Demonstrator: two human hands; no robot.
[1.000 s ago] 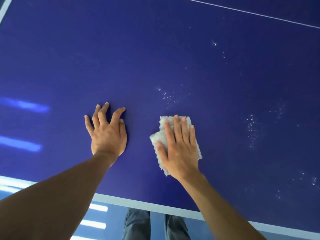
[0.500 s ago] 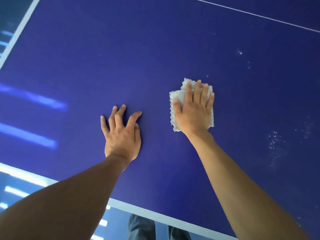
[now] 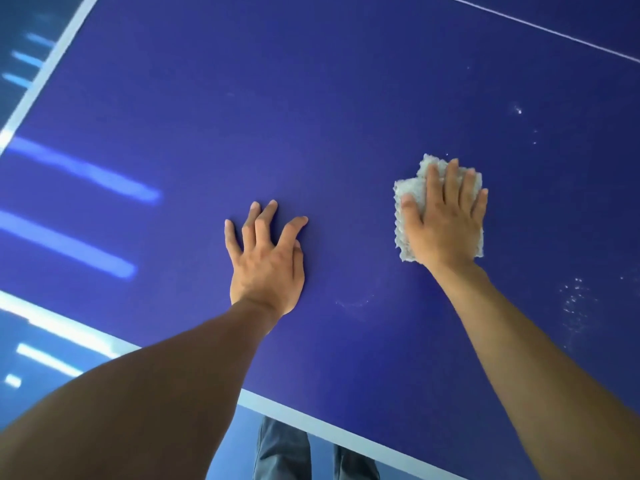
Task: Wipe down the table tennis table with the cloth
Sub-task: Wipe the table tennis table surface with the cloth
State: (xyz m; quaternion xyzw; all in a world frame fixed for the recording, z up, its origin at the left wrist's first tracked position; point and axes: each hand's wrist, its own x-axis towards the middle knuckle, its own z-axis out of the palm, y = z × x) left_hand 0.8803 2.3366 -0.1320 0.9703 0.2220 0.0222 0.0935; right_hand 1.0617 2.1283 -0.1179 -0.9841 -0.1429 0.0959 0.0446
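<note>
The right hand (image 3: 446, 223) lies flat on the cloth (image 3: 410, 194), fingers straight and close together, and presses it down onto the blue surface (image 3: 242, 116). The cloth is pale, fluffy and bunched into a rough pad. Its edges show past the fingertips, beside the thumb and at the heel of the palm.

To the left of it and well apart, the left hand (image 3: 266, 258) rests on the bare surface with its fingers spread and slightly arched. It holds nothing.

A faint curved smear (image 3: 356, 301) marks the surface between the two wrists. White specks (image 3: 575, 299) are scattered to the right of the right forearm, and a few more (image 3: 518, 110) lie beyond the cloth.

A thin white line (image 3: 540, 27) crosses the far right corner of the view. A pale border (image 3: 311, 422) runs along the near edge and another up the left edge. Bright streaks of reflected light (image 3: 86, 174) lie across the left part. Below the near edge, trouser legs (image 3: 282, 452) show.
</note>
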